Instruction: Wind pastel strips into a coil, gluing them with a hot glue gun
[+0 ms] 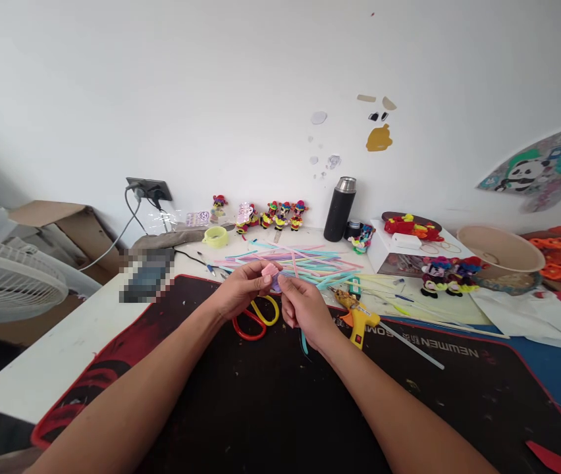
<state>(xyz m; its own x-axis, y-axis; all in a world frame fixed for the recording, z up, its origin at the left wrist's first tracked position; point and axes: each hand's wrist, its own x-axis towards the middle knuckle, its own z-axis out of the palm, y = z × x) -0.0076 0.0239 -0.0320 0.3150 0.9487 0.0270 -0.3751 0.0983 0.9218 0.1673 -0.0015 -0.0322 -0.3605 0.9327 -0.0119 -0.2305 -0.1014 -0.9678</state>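
My left hand [241,288] and my right hand [309,308] meet over the front of the work mat. Between their fingertips they pinch a small fuzzy pipe-cleaner piece [270,270], pink on top and purple below. Fingers cover part of it, so its full shape is hidden. Just beneath lie scissors [250,336] with one red and one yellow handle loop, blades out of sight. Behind the hands spreads a loose pile of pastel pipe cleaners [255,259]. To the right of my right hand rests a yellow hot glue gun [361,321] with a glue stick [411,343] sticking out.
A black mat [261,408] covers the desk's front. Along the wall stand several small pipe-cleaner dolls [280,216], a black thermos [340,209] and yellow tape [216,237]. A white box [384,253] and round bowl [500,247] sit right; a fan [8,276] is left.
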